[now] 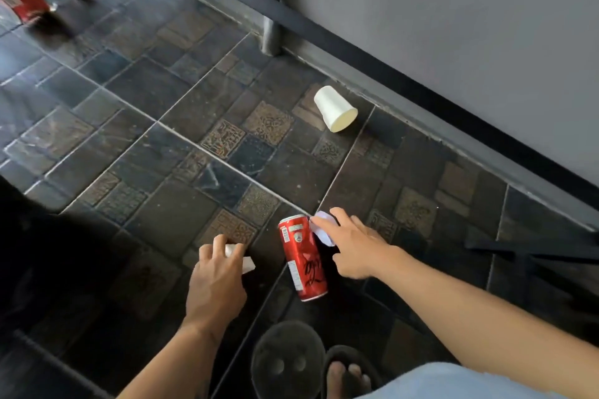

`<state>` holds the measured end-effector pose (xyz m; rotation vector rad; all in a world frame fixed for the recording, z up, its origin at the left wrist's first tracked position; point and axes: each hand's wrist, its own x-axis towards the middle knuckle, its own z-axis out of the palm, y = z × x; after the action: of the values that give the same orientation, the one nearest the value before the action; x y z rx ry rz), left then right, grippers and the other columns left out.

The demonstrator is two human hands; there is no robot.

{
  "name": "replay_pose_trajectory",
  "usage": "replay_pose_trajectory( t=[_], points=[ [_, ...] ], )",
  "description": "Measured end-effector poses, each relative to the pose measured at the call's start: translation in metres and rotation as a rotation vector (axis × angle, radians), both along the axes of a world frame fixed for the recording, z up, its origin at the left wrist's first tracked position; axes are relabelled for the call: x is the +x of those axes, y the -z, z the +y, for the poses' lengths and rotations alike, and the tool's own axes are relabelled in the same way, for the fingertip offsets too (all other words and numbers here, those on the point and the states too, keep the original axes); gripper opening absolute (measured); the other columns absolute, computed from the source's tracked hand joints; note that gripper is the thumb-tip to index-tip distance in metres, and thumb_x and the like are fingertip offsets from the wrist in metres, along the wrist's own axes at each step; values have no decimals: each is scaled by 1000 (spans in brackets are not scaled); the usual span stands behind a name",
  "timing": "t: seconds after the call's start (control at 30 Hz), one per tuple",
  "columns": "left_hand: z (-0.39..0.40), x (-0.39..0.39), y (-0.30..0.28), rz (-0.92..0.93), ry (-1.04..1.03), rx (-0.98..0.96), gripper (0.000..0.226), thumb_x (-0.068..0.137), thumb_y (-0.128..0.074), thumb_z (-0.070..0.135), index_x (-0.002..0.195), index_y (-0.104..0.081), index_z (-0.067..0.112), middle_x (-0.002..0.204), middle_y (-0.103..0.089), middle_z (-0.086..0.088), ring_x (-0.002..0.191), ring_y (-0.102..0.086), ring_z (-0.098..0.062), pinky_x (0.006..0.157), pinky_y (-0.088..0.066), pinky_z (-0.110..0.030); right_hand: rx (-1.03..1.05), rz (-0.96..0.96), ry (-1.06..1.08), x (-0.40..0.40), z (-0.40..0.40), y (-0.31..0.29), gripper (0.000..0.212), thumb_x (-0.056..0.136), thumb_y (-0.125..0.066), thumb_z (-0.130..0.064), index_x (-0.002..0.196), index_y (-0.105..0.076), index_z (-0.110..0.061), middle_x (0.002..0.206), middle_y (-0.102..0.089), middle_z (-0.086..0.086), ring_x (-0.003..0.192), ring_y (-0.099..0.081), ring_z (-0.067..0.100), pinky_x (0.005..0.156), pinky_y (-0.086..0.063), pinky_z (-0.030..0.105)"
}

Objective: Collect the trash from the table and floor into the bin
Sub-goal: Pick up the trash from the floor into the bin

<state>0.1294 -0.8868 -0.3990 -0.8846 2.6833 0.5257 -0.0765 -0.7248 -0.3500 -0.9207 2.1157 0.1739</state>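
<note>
So the floor (136, 126) is dark patterned tile running up to a grey wall (453, 26), and there's trash scattered all over it; no bin anywhere in view, so I can't say where it sits. Biggest piece close by is the red can (303, 257) lying on its side right between the two hands. Farther out, a white paper cup (335, 108) is tipped over near the wall, and a blurry red can or packet (26, 3) lies way off at the top left. The left hand (217, 282) has its grip curled round a white crumpled scrap (244, 261), which looks lifted or about to be. The right hand (351, 246) has its fingers spread over a small white piece of paper (322, 228) just beside the can's top; it's touching the paper, not clenched on it yet. If it were me: pinch that paper fully before lifting so it doesn't flutter off, tuck it into the palm, then grab the can round its middle with the same hand. It'll roll if you nudge it, so come down from above.
</note>
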Motion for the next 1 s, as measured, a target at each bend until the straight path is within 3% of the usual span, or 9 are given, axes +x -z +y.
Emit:
replay_pose_trajectory(
  t=[0.17, 0.27, 0.37, 0.43, 0.5, 0.6, 0.7, 0.83, 1.0],
  points=[
    [-2, -15, -7, 150, -105, -6, 18, 83, -66, 9, 99, -64, 17, 99, -58, -2, 85, -56, -23, 59, -48, -34, -63, 120, -33, 1, -7, 12, 61, 86, -63, -13, 133, -31, -33, 132, -31, 4, 116, -46, 30, 79, -44, 38],
    [0, -32, -15, 241, -131, 21, 19, 89, -53, 11, 104, -63, 18, 99, -57, -2, 86, -52, -23, 67, -42, -32, -52, 162, -34, 0, -12, 15, 50, 85, -62, -14, 123, -32, -25, 123, -33, 8, 108, -52, 36, 73, -38, 39],
    [6, -52, -28, 317, -104, 66, 37, 85, -30, 21, 101, -63, 17, 95, -51, -2, 81, -43, -21, 68, -38, -34, -50, 188, 37, -6, -14, 12, 39, 84, -55, -14, 113, -30, -21, 113, -35, 9, 103, -55, 42, 73, -36, 40],
    [12, -65, -38, 297, -75, 60, 35, 87, -29, 30, 101, -59, 19, 95, -44, 0, 83, -39, -20, 70, -35, -34, -69, 204, 114, -13, -16, 8, 34, 83, -51, -16, 107, -27, -20, 111, -35, 9, 102, -56, 44, 73, -36, 40],
    [23, -77, -46, 275, -75, 38, 26, 90, -35, 37, 100, -54, 21, 98, -38, 1, 87, -36, -19, 74, -35, -35, -93, 234, 157, -24, -19, 2, 38, 84, -51, -20, 117, -31, -18, 122, -39, 11, 107, -53, 41, 76, -38, 40],
    [42, -91, -53, 208, -89, 71, 45, 90, -34, 57, 116, -46, 22, 109, -37, -1, 96, -35, -19, 85, -38, -36, -114, 309, 141, -48, -25, -8, 45, 87, -52, -25, 128, -36, -17, 131, -37, 12, 114, -47, 35, 83, -43, 42],
    [59, -99, -48, 28, -53, 133, 79, 84, -40, 70, 145, -26, 22, 132, -28, -6, 119, -33, -24, 101, -36, -37, -123, 344, 155, -71, -33, -18, 35, 89, -53, -28, 120, -41, -18, 128, -37, 11, 111, -46, 32, 84, -47, 41],
    [65, -103, -42, -124, -79, 155, 93, 80, -60, 48, 154, -11, 21, 142, -15, -12, 128, -29, -31, 101, -41, -35, -186, 373, 277, -98, -41, -22, 35, 89, -54, -30, 119, -42, -17, 125, -42, 11, 108, -49, 30, 85, -50, 42],
    [32, -112, -36, -115, -67, 136, 99, 70, -59, 28, 155, -11, 19, 144, -12, -14, 124, -33, -32, 97, -46, -33, -246, 475, 330, -136, -56, -17, 33, 93, -54, -38, 115, -51, -14, 119, -48, 12, 102, -55, 28, 82, -53, 43]
  ],
)
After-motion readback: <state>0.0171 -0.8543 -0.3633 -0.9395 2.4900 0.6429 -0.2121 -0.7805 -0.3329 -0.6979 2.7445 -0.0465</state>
